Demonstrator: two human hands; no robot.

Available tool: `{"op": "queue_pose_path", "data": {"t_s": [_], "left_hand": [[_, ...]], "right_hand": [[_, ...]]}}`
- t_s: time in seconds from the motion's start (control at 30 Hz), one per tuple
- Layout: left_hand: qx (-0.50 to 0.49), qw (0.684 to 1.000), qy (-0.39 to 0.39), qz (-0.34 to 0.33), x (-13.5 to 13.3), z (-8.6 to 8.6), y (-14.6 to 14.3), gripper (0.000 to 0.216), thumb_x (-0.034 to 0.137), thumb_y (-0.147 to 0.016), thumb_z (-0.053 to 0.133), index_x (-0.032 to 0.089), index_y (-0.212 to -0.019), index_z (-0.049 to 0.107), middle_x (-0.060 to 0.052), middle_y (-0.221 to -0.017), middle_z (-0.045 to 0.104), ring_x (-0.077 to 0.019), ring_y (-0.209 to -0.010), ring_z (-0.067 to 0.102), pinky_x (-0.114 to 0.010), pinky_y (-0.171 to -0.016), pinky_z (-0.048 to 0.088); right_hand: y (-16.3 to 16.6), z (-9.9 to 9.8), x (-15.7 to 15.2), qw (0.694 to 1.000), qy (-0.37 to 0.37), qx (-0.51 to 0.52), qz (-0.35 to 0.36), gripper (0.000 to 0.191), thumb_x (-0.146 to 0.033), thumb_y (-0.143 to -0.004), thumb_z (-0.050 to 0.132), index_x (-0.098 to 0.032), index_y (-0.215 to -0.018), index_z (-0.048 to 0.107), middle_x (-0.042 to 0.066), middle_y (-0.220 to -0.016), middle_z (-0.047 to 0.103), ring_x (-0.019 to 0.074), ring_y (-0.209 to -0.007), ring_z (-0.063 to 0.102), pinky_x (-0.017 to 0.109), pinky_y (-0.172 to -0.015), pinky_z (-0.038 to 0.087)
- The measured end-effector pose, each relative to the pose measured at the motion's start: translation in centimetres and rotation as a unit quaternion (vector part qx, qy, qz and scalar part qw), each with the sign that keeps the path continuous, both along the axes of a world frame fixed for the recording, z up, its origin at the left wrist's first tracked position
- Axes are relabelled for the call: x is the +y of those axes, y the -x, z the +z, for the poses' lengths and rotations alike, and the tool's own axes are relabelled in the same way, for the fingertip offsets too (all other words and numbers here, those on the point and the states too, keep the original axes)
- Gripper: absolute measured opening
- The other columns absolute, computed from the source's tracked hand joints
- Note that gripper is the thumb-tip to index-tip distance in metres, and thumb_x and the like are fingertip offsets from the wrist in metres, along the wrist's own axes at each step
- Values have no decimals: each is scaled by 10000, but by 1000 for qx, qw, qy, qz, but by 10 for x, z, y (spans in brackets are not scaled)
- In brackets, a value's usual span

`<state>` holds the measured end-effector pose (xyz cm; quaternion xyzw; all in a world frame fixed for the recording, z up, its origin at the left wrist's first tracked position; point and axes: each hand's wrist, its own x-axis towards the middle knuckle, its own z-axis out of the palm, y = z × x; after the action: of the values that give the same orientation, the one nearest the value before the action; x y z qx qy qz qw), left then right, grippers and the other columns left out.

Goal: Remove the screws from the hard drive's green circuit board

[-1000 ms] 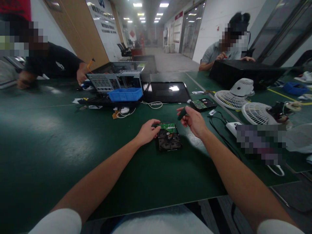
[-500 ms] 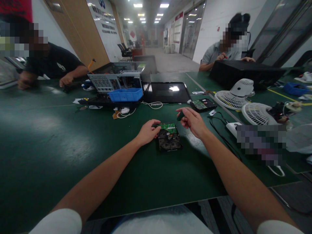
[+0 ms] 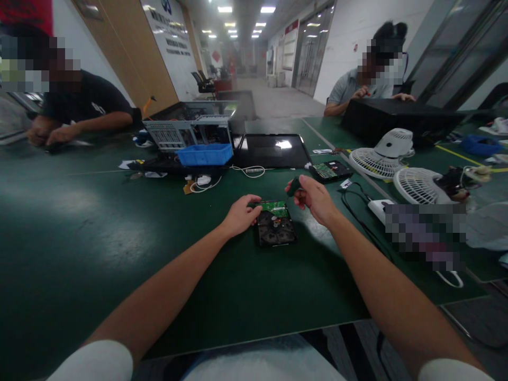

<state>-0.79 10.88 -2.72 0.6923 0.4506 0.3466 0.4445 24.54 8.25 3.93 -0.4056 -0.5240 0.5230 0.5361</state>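
Observation:
A hard drive [image 3: 277, 230] lies on the green table [image 3: 190, 296], its green circuit board facing up at the far end. My left hand [image 3: 242, 214] is closed on the drive's left edge, thumb and fingers at the far left corner. My right hand [image 3: 313, 198] grips the dark handle of a screwdriver [image 3: 294, 186] just beyond the drive's far right corner. The thin shaft slants down to the circuit board's corner; whether its tip sits in a screw is too small to tell.
An opened computer case [image 3: 186, 129] stands at the far left behind a blue bin [image 3: 205, 154]. Beyond the drive lie a black panel [image 3: 273, 151] and a second hard drive [image 3: 331, 170]. White fan parts [image 3: 375, 161] and black cables [image 3: 363, 217] are to the right. Two people sit across the table.
The screwdriver in my right hand has turned more upright, its shaft now showing at the drive's corner. My left hand and the drive stay put. The left co-worker's hands have come together.

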Motion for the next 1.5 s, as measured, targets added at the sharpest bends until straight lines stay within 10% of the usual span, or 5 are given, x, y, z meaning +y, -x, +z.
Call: {"op": "queue_pose_path", "data": {"t_s": [1.2, 1.5], "left_hand": [[4, 1000, 12, -2, -1, 2, 1, 375, 318, -968, 651, 171, -1307, 586, -71, -1022, 716, -90, -573, 615, -217, -506, 520], [3, 1000, 7, -3, -2, 4, 0, 357, 306, -971, 649, 182, -1300, 587, -111, -1243, 679, -62, -581, 606, -208, -509, 525]], "right_hand": [[0, 0, 0, 998, -27, -49, -17, 515, -694, -901, 619, -200, -924, 763, 99, -992, 769, 162, -713, 599, 267, -529, 436], [-3, -3, 3, 996, -57, -67, -35, 489, -677, -924, 599, -221, -905, 775, 90, -975, 770, 204, -855, 645, 303, -656, 498]]}}
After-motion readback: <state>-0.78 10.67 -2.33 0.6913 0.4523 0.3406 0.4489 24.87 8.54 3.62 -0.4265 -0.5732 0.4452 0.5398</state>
